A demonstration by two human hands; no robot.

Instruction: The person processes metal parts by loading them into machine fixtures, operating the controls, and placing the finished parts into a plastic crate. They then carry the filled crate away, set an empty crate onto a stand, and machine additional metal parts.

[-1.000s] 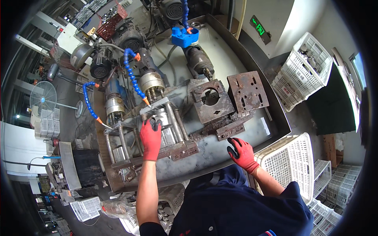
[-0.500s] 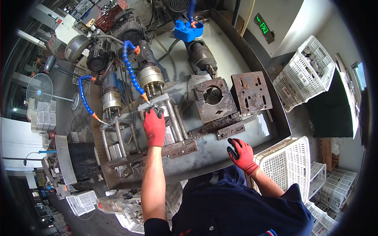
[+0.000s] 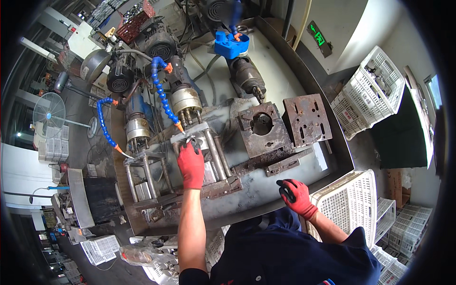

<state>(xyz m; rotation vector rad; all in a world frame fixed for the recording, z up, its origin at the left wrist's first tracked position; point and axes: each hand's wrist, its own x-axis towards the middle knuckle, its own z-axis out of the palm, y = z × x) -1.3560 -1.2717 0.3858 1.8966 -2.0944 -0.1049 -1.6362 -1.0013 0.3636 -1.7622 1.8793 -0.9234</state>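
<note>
My left hand, in a red glove with black fingertips, reaches into a metal fixture with upright steel posts. Its fingers are closed around a small shiny metal part under the fixture's top plate; much of that part is hidden by the glove. Just above stands a multi-spindle drill head, with a blue segmented coolant hose whose orange nozzle points at the plate. My right hand, gloved alike, hovers by the tray's near edge, fingers loosely bent and apart, with nothing seen in them.
The wide metal tray holds milky fluid. A second drill head and posted fixture are at left. Rusty plates lie right of centre. White plastic crates stand at right, one with metal parts inside.
The whole view has shifted slightly, so the machines sit lower and further right. My left hand stays at the fixture; my right hand's fingers have drawn a little closer together.
</note>
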